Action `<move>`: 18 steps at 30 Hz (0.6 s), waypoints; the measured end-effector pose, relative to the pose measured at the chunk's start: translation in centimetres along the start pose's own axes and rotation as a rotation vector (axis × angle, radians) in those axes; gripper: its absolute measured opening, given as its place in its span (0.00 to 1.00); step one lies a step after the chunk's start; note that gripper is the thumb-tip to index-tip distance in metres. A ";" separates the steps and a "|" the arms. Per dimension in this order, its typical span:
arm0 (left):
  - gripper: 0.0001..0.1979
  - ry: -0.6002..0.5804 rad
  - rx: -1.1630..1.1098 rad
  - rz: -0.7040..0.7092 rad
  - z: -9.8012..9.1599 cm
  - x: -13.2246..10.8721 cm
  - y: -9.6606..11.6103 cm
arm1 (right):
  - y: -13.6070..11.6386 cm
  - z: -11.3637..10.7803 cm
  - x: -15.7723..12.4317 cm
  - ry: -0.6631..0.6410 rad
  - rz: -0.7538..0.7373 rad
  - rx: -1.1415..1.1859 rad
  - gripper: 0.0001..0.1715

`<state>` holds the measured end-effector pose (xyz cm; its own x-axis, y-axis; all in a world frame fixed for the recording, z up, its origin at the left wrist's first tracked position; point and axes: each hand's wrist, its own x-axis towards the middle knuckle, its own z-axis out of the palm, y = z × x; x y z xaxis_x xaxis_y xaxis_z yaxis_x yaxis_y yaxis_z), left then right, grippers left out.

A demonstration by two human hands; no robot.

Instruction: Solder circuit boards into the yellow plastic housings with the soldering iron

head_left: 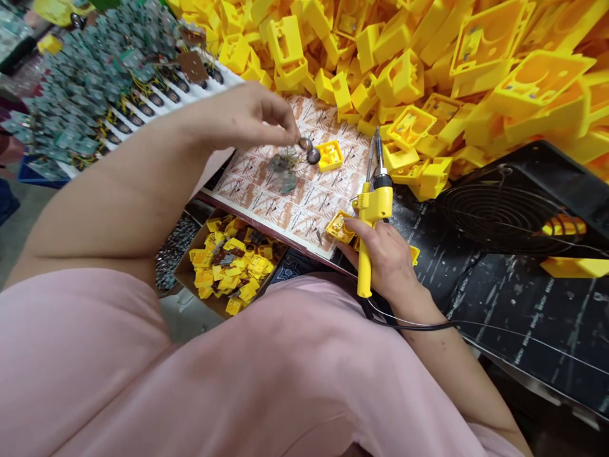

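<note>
My left hand [247,117] pinches a small round metal part [311,155] between its fingertips, and thin wires lead down to a small circuit board [285,174] hanging over a printed paper sheet [304,216]. Just to the right of that part, an open yellow plastic housing [330,155] lies on the sheet. My right hand [385,260] grips a yellow soldering iron [373,209] with its metal tip pointing up and away. Beside the fingers of my right hand, another yellow housing [339,227] lies at the sheet's edge, partly hidden.
A large heap of yellow housings [394,70] rises behind the sheet. At upper left, wired circuit boards [90,82] crowd a white strip. A cardboard box [190,282] of housings sits below. A black fan [504,216] stands on a black bench mat [523,317] at right.
</note>
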<state>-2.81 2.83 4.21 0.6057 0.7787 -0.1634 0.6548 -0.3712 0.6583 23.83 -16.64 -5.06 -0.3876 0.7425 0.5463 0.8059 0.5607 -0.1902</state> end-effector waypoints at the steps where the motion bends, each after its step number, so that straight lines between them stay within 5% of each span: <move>1: 0.17 0.106 -0.106 -0.010 -0.2 -0.1 0.5 | 0.0 0.0 0.0 -0.005 0.006 0.010 0.17; 4: 0.20 0.287 -0.416 -0.021 0.2 -0.2 1.6 | 0.0 0.2 -0.1 -0.016 0.019 0.024 0.17; 8: 0.16 0.343 -0.629 -0.025 1.9 -1.1 2.5 | 0.1 0.1 -0.2 -0.024 0.023 0.064 0.18; 13: 0.09 0.182 -0.874 -0.092 5.1 -3.7 3.7 | 0.2 -0.5 0.2 0.073 -0.005 0.161 0.20; 18: 0.14 0.076 -1.091 -0.105 9.4 -5.7 5.5 | -1.5 -1.0 0.8 0.195 0.219 0.443 0.23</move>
<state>1.59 -8.42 1.86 0.5165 0.8232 -0.2358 -0.0729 0.3166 0.9457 22.78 -17.26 -3.55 -0.1075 0.8012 0.5887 0.5757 0.5329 -0.6202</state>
